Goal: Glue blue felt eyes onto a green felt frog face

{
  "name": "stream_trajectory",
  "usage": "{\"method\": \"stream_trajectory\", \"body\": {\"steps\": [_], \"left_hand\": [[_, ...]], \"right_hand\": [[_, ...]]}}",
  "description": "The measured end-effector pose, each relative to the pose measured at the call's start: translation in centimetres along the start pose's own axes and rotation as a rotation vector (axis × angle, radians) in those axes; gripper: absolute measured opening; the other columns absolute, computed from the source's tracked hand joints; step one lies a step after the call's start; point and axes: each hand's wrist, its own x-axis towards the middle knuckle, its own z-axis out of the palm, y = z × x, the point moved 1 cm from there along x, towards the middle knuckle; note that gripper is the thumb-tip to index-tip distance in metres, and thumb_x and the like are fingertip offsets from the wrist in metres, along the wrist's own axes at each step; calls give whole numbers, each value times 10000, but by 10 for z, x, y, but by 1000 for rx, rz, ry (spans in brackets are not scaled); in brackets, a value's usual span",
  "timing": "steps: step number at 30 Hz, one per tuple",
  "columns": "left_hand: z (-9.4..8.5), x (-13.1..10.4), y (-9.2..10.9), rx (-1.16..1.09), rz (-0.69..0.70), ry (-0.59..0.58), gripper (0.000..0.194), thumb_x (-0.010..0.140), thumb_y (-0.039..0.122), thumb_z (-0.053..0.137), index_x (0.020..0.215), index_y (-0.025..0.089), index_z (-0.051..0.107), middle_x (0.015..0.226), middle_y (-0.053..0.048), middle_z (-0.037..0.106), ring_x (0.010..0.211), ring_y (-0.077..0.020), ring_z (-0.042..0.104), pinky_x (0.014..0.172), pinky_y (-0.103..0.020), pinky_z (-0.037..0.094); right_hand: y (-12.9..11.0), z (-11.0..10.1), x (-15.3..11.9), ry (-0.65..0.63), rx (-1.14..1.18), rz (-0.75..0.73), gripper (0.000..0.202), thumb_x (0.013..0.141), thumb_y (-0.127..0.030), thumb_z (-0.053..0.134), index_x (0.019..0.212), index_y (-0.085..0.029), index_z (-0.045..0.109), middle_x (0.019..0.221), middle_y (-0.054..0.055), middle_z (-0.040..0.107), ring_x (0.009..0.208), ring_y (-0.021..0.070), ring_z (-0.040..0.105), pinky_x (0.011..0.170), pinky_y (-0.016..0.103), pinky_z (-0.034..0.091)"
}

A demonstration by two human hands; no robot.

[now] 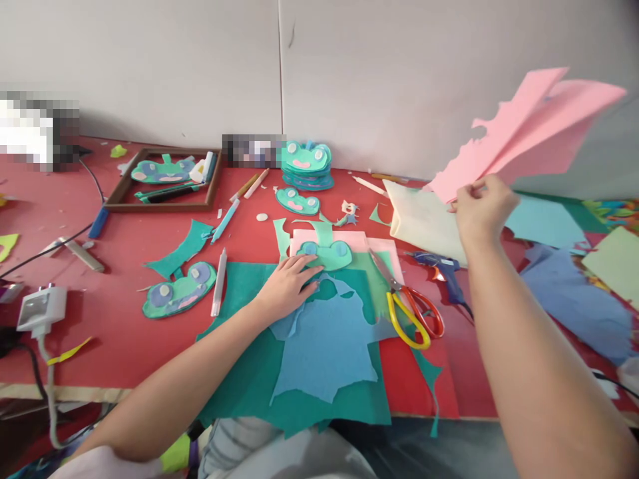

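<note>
Raised at the right, my right hand (484,206) pinches a pink felt sheet (534,133) with ragged cut edges, folded over and lifted off the table. My left hand (289,286) lies with its fingers spread, fingertips at the edge of a light green frog-head cutout (327,256) with blue eye circles. Under and beside that hand is a blue felt scrap (329,346) with cut-out holes, on top of a dark green felt sheet (239,372). Open-bladed scissors (409,313) with yellow and red handles rest to the right of the cutout.
A glue gun (442,269) and cream felt (424,219) lie near my right forearm, with blue felt (579,299) farther right. Finished frog faces are stacked (307,163) by the wall. A brown frame (164,207) holds another face and pens. A charger (44,306) and cables occupy the left.
</note>
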Motion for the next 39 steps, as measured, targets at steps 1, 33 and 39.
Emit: {"method": "stream_trajectory", "body": {"steps": [1, 33, 39], "left_hand": [[0, 0, 0, -1, 3, 1, 377, 916, 329, 380, 1256, 241, 518, 1357, -70, 455, 1264, -246, 393, 1027, -433, 348], [-2, 0, 2, -31, 0, -3, 374, 920, 342, 377, 1254, 238, 510, 1354, -62, 467, 1258, -235, 404, 1043, -444, 337], [-11, 1, 5, -422, -60, 157, 403, 927, 386, 338, 1226, 205, 537, 1342, -83, 484, 1289, -223, 372, 1095, -448, 267]], "right_hand": [[-3, -3, 1, 30, 107, 40, 40, 706, -128, 522, 669, -114, 529, 593, -14, 537, 501, 75, 536, 527, 255, 369], [-43, -40, 16, 237, 1473, 725, 191, 836, -59, 442, 671, -117, 521, 743, -9, 545, 693, 28, 604, 498, 61, 463], [-73, -48, -50, -85, 1361, 620, 135, 739, -76, 552, 633, -152, 516, 698, -42, 563, 508, 3, 519, 382, 83, 318]]}}
